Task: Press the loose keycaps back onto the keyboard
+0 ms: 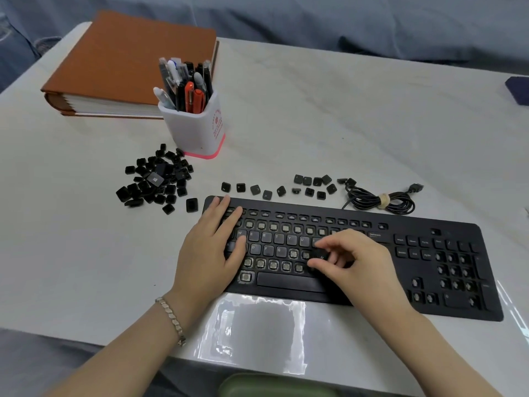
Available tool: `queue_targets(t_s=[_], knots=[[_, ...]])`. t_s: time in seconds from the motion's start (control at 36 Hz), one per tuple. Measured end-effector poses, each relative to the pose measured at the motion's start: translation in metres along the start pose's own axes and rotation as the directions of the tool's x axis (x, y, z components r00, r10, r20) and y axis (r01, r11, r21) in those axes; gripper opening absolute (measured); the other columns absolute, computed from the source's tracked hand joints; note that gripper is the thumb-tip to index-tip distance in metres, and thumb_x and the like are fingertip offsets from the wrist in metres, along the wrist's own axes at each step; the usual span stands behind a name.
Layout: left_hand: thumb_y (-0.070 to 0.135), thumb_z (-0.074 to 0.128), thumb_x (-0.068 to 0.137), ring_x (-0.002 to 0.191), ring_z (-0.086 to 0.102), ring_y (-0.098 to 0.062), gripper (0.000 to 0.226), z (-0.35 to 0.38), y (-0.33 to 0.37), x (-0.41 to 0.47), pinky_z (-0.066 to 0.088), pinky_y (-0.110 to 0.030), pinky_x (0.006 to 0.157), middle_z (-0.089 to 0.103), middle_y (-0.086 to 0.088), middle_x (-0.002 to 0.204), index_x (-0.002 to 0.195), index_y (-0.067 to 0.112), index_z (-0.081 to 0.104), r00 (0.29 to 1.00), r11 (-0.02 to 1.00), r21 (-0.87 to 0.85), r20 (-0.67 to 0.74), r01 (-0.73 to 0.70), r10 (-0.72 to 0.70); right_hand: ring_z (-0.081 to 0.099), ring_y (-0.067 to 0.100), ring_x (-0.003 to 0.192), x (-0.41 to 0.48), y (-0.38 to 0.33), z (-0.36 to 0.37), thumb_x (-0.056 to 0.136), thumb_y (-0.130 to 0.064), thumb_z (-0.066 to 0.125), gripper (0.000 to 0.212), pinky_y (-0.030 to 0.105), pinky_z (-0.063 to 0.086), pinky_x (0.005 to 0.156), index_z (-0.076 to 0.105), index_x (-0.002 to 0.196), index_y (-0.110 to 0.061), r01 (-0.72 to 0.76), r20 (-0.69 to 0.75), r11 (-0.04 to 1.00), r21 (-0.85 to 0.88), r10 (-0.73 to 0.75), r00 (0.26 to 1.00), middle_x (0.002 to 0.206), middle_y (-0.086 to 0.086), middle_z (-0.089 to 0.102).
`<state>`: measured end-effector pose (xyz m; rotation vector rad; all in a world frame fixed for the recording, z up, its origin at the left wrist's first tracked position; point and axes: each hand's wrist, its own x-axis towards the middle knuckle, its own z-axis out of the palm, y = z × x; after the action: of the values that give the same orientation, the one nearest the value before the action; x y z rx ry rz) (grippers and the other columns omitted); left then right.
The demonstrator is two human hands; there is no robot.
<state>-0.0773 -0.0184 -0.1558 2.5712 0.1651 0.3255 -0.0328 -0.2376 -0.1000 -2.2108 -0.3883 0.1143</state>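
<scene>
My left hand [213,247] lies flat, open, on the black plastic keyboard [446,265]; right hand [353,263] seemingly pinches a small black keycap [321,255].

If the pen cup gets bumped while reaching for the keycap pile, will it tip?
The pen cup is probably top-heavy: pens stand tall above its rim. Its wide pink base likely resists a light nudge. It stands close beside the keycap pile, so a bump seems plausible.

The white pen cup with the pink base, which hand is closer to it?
Left. The left hand rests on the keyboard's left end, below the cup; the right hand is farther right.
</scene>
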Motion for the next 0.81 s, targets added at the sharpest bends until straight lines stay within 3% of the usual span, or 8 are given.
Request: queue_targets(t_s=[0.14,0.22,0.31,0.44,0.64,0.72,0.81], knots=[[0.038,0.038,0.089,0.138,0.03,-0.016,0.053,0.0,0.0,0.0,0.026,-0.034,0.106,0.043,-0.007,0.145,0.13,0.012,0.057,1.0,1.0,-0.002,-0.005,-0.01,0.01,0.055,0.008,0.073,0.003,0.004,0.006,0.068,-0.001,0.077,0.026,0.007,0.042,0.064,0.073,0.084,-0.021,0.015,0.055,1.0,0.005,-0.015,0.998,0.08,-0.011,0.062],[0.038,0.039,0.088,0.137,0.03,-0.016,0.052,0.0,-0.001,0.001,0.026,-0.034,0.106,0.044,-0.007,0.145,0.13,0.011,0.057,1.0,1.0,-0.006,-0.004,-0.011,0.011,0.057,0.008,0.075,0.004,0.003,0.01,0.069,0.002,0.076,0.031,0.009,0.045,0.065,0.071,0.082,-0.026,-0.001,0.064,0.999,0.032,-0.001,0.998,0.086,-0.015,0.061],[0.038,0.039,0.088,0.137,0.033,-0.019,0.052,0.0,0.0,0.001,0.026,-0.032,0.106,0.044,-0.007,0.145,0.13,0.012,0.057,1.0,1.0,-0.01,-0.003,-0.006,0.006,0.058,0.005,0.07,0.005,0.0,0.013,0.069,0.006,0.074,0.042,0.008,0.046,0.063,0.064,0.074,-0.034,-0.064,0.066,0.989,0.13,0.056,0.996,0.086,-0.01,0.062],[0.038,0.039,0.088,0.137,0.032,-0.017,0.052,-0.001,0.0,0.001,0.025,-0.032,0.106,0.044,-0.007,0.145,0.129,0.012,0.057,1.0,1.0,-0.008,-0.003,-0.007,0.007,0.06,0.001,0.057,0.006,-0.005,0.014,0.065,-0.001,0.08,0.029,0.008,0.047,0.062,0.065,0.068,-0.026,-0.205,0.061,0.933,0.296,0.196,0.979,0.08,0.0,0.065],[0.038,0.039,0.089,0.138,0.033,-0.019,0.052,0.0,0.0,0.001,0.027,-0.033,0.106,0.044,-0.006,0.145,0.13,0.012,0.057,1.0,1.0,-0.01,0.001,-0.005,0.005,0.062,0.002,0.068,0.005,-0.001,0.015,0.072,-0.001,0.075,0.033,0.008,0.048,0.066,0.061,0.07,-0.031,-0.129,-0.005,0.974,0.184,0.132,0.991,0.083,-0.008,0.063],[0.039,0.038,0.088,0.138,0.033,-0.02,0.053,0.0,-0.001,0.001,0.028,-0.033,0.106,0.043,-0.006,0.146,0.13,0.012,0.056,1.0,1.0,-0.014,0.008,-0.002,0.002,0.064,0.003,0.075,0.004,-0.001,0.016,0.069,-0.001,0.077,0.038,0.01,0.05,0.071,0.06,0.079,-0.033,-0.127,-0.017,0.972,0.198,0.133,0.991,0.089,-0.006,0.063],[0.038,0.039,0.089,0.138,0.033,-0.021,0.052,0.0,-0.001,0.001,0.027,-0.033,0.107,0.043,-0.006,0.146,0.13,0.012,0.057,1.0,1.0,-0.014,0.01,-0.005,0.005,0.064,0.003,0.078,0.004,-0.001,0.017,0.064,-0.001,0.08,0.036,0.009,0.05,0.072,0.063,0.076,-0.03,-0.096,-0.04,0.975,0.199,0.106,0.994,0.09,-0.008,0.061]])
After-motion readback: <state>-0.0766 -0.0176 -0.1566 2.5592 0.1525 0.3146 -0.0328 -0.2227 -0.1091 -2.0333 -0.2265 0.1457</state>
